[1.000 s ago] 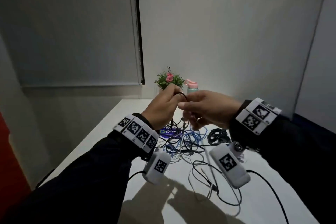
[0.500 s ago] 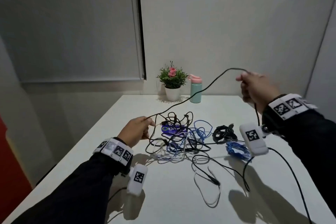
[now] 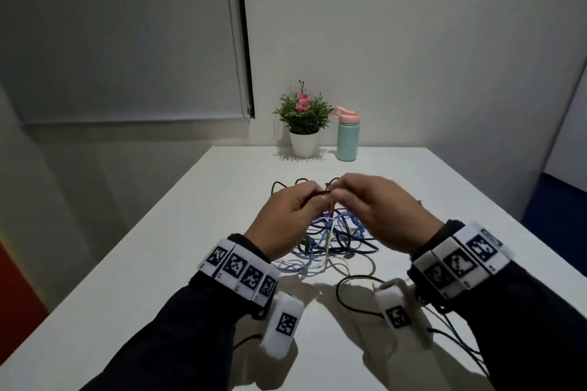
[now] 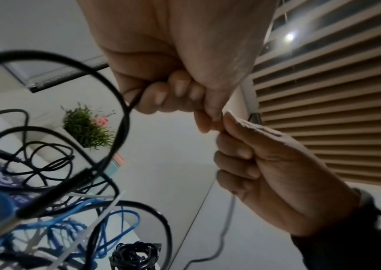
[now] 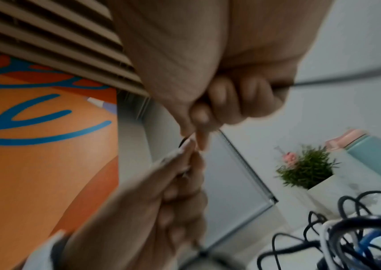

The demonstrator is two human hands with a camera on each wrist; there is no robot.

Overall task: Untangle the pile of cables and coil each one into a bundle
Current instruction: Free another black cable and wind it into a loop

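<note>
— What have I got on the table (image 3: 178,232)?

— Two hands. My left hand (image 3: 287,220) and right hand (image 3: 378,213) meet above the middle of it, fingers curled, both pinching one thin black cable (image 4: 120,117) between thumb and fingertip.

— And the rest of the cables?

— The tangled pile (image 3: 330,238) lies on the table right under my hands: black, blue and white strands, too knotted to count. At the far edge stand one potted plant (image 3: 303,124) and one teal bottle (image 3: 347,136).

— Anything only the wrists show?

— The left wrist view shows one coiled black bundle (image 4: 136,255) that my right hand hides from the head camera.
</note>
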